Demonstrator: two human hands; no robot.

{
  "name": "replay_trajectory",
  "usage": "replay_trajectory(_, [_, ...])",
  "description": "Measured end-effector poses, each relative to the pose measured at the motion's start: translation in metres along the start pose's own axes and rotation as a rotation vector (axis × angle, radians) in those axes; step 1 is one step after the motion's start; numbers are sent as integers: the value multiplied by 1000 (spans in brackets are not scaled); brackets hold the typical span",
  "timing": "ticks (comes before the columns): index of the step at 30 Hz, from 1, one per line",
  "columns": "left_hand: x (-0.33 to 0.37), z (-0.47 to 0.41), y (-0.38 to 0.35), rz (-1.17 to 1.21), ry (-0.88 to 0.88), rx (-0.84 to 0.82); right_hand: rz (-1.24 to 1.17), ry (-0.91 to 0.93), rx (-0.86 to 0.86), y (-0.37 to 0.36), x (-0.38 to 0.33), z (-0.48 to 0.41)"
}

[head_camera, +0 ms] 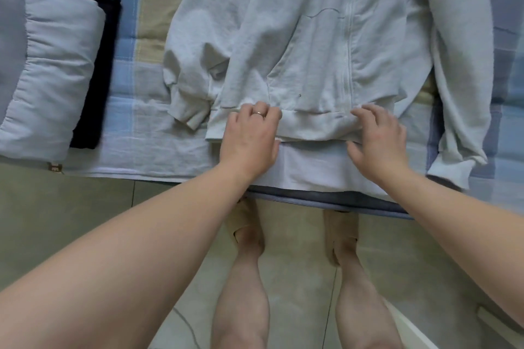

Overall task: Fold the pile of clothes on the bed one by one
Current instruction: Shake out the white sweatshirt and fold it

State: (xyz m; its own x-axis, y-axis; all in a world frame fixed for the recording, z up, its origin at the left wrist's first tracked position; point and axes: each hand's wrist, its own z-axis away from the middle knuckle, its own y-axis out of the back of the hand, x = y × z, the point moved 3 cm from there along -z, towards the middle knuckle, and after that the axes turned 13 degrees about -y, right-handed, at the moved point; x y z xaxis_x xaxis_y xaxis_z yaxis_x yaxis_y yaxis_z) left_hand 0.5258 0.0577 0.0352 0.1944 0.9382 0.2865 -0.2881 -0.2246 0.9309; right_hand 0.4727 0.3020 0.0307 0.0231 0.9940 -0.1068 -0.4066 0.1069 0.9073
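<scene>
- Pinching the hoodie (312, 37) hem: left hand (249, 139) and right hand (377, 139), each grip closed on the cloth.
- Left of the hoodie: folded stack (56, 51) on the bed (153, 17).

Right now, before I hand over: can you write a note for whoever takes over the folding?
Left hand: pinches the hem of the light grey zip-front hoodie, near the hem's left end.
Right hand: pinches the same hem, right of the zip.
Hoodie: front up on the checked blue and beige bedsheet, sleeves not yet folded in.
Done: folded pale blue padded garment stacked on a folded black garment, far left.
Left: fold this hoodie. No further pile in view.
</scene>
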Motion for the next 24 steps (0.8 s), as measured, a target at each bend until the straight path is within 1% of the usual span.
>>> replay_trajectory(4, [53,-42,-14,86,-105,-25,-30,-402,-144,0,73,-6])
replay_trajectory(5, [66,-51,-19,90,-128,-42,-74,-475,-180,-1,90,-9])
replay_trajectory(7, [87,-65,-25,80,-177,-45,-198,-553,-213,-1,112,-18])
replay_trajectory(10, [112,-86,-35,70,-194,-51,-390,-594,-198,-1,129,-46])
replay_trajectory(12, [123,-100,-42,45,-160,-69,-564,-627,-201,1,128,-64])
replay_trajectory(13, [128,-107,-45,21,-132,-79,-648,-633,-228,1,125,-71])
replay_trajectory(15, [134,-121,-50,-24,-69,-89,-803,-606,-317,-2,117,-82])
replay_trajectory(17, [134,-132,-53,-72,-21,-57,-952,-562,-438,-4,104,-85])
replay_trajectory(19, [130,-140,-53,-76,14,-32,-1076,-570,-568,-4,93,-85])
replay_trajectory(21, [126,-144,-52,4,26,-42,-1095,-573,-605,-8,92,-87])
replay_trajectory(24, [122,-144,-47,112,44,-54,-958,-530,-520,-9,98,-87])
